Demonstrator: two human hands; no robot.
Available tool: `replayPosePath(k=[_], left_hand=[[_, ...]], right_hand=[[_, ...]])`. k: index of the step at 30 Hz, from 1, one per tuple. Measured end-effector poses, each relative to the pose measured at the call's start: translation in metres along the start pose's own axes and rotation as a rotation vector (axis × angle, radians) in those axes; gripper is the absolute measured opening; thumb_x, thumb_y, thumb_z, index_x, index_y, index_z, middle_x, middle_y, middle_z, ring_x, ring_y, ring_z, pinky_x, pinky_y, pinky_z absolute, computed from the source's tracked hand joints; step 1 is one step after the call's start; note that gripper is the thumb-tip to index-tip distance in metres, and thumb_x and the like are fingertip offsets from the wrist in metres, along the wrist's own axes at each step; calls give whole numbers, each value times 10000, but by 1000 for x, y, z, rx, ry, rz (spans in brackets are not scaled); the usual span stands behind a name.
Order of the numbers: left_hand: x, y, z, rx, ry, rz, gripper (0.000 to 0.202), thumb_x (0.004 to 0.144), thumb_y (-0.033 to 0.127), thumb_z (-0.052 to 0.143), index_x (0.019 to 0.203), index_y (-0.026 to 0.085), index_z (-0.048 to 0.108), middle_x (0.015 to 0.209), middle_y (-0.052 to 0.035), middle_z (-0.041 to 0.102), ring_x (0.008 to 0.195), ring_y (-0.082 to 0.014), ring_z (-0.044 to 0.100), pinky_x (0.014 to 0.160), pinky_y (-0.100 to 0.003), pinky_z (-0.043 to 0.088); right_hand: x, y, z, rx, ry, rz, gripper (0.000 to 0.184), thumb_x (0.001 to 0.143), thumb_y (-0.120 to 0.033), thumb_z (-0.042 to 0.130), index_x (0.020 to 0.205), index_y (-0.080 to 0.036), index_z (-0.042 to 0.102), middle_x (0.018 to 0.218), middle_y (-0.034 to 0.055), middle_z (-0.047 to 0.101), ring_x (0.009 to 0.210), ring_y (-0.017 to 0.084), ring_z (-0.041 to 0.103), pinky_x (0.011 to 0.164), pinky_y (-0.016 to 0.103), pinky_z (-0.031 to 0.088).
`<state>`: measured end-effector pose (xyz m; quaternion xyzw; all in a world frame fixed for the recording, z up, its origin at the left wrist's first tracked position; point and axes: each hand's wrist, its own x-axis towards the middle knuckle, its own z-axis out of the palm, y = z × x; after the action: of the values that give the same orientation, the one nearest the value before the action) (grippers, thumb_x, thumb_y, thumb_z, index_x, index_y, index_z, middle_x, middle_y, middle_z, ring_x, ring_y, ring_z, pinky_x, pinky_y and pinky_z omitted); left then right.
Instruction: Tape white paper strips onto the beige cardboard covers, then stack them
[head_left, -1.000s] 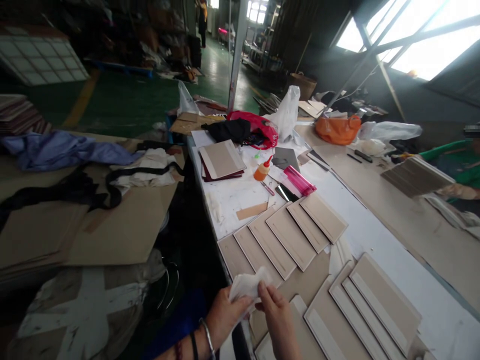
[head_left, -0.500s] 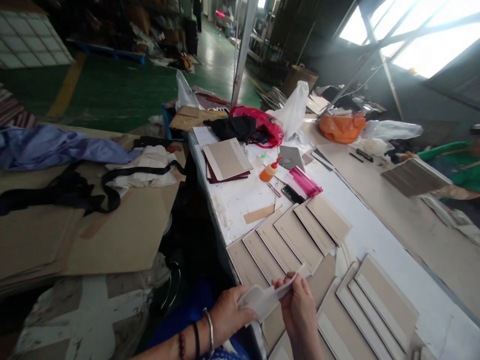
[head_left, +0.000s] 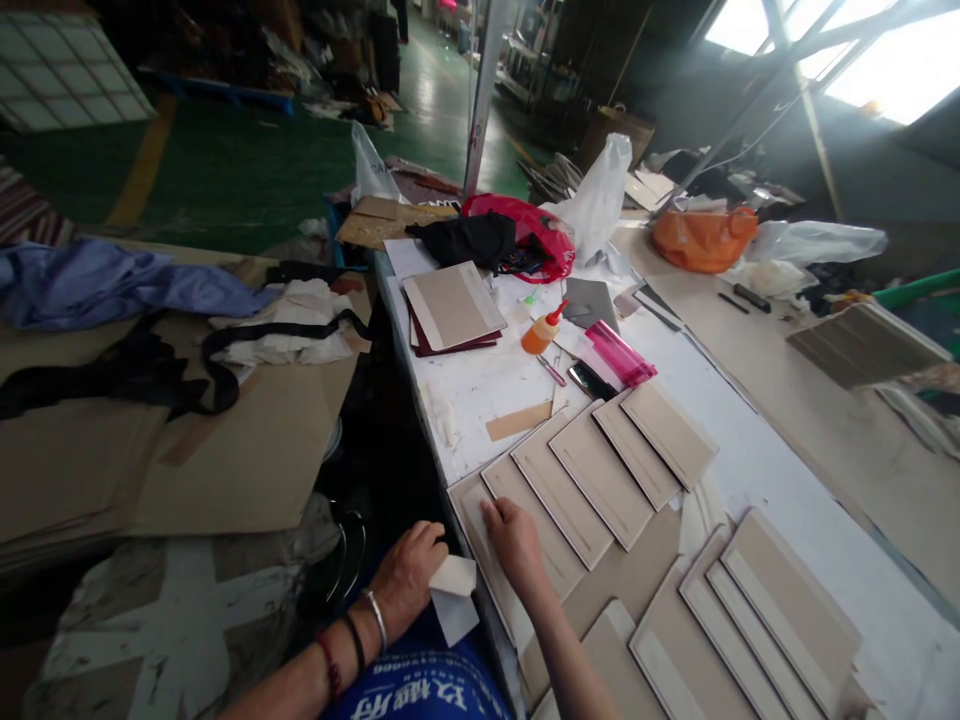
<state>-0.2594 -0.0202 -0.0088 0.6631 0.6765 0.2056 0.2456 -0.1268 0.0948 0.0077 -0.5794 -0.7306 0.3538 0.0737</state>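
Observation:
My left hand is closed around a few pale strips, held in front of the table's near edge. Fingers curled, my right hand is at the upper end of another thin whitish strip, which lies along the left side of the leftmost beige panel. Its fingertips are closed at the strip, though whether they pinch or press it is hard to see. Several more beige panels overlap in a row to the right. Nearer me, other panels bear pale bands along one side.
An orange glue bottle, a phone and a pink translucent roll lie beyond the panels. Stacked boards sit farther left. A cardboard-covered surface stands across a dark gap. At right, a co-worker's green sleeve shows beside grey boards.
My hands have moved apart. The right one went left onto the leftmost panel, where a strip now lies. My left hand drew back left and down with the remaining strips.

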Motion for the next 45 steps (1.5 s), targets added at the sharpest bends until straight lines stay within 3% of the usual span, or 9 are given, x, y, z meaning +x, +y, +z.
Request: replayPosePath(k=[4, 14, 30, 41, 45], left_hand=[[7, -12, 13, 49, 129, 126, 212, 765, 5, 422, 790, 114, 602, 1188, -137, 533, 1151, -231, 455, 969, -393, 438], [20, -20, 23, 124, 221, 244, 201, 760, -2, 430, 748, 102, 602, 1175, -156, 559, 1132, -249, 500, 936, -384, 481], [28, -23, 19, 158, 123, 242, 331, 773, -30, 336, 820, 125, 624, 1170, -108, 575, 1113, -212, 509, 922, -352, 487], [32, -22, 15, 230, 76, 247, 350, 764, -44, 334, 816, 98, 649, 1160, -114, 586, 1095, -231, 524, 911, -337, 487], [33, -24, 14, 266, 36, 256, 326, 776, -42, 353, 838, 85, 647, 1182, -116, 573, 1094, -234, 522, 920, -354, 483]], right_hand=[[7, -1, 4, -83, -8, -6, 343, 840, -401, 400, 575, -191, 456, 523, 1, 483, 535, 145, 433, 515, 272, 226], [10, -7, 11, -202, -40, -7, 294, 862, -332, 453, 644, -172, 568, 600, 43, 579, 557, 150, 464, 510, 282, 189], [8, -22, 9, -334, -86, 93, 281, 892, -321, 436, 736, -182, 623, 722, 108, 653, 698, 259, 600, 514, 305, 219], [6, -31, 11, -474, -116, 112, 311, 919, -338, 383, 835, -166, 628, 773, 121, 668, 748, 253, 629, 539, 293, 334], [5, -35, 5, -490, -146, 135, 282, 897, -361, 440, 888, -145, 621, 828, 136, 670, 785, 265, 629, 575, 296, 375]])
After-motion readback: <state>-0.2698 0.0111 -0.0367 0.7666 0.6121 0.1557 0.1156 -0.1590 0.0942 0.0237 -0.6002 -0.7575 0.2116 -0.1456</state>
